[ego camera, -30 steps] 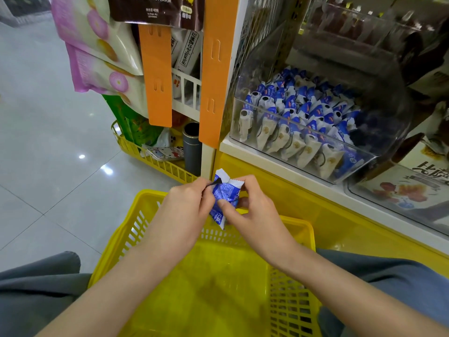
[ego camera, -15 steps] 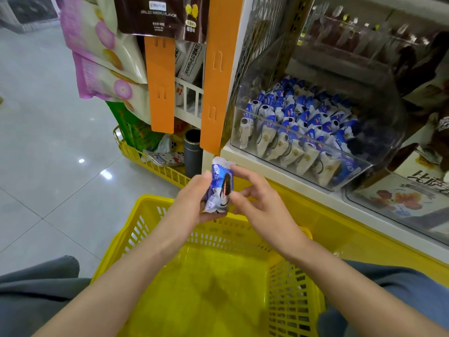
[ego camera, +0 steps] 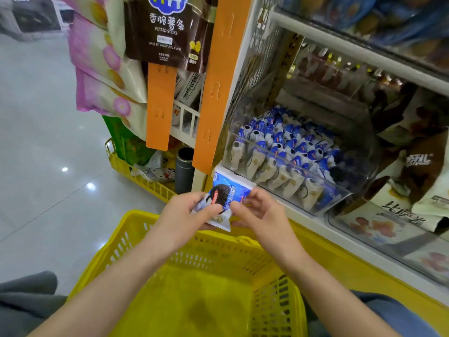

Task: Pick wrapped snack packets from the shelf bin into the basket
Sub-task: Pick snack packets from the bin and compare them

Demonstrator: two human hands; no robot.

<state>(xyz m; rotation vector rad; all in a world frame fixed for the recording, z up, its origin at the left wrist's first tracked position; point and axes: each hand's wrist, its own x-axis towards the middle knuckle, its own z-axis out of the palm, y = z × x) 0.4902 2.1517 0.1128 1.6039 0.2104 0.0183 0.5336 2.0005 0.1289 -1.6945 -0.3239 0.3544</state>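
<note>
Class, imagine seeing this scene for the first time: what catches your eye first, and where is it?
The left hand and right hand pinch a blue-and-white packet at centre, above the far rim of the yellow basket. To the right, a clear bin holds many matching packets. A brown potato-sticks bag hangs top centre.

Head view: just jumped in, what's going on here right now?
A person is holding one blue-and-white snack packet in both hands, above the far rim of the yellow basket. The left hand grips the packet's left side and the right hand pinches its right edge. The packet has not been dropped in yet, and no packets show in the part of the basket in view. The clear shelf bin to the right holds many similar packets.
</note>
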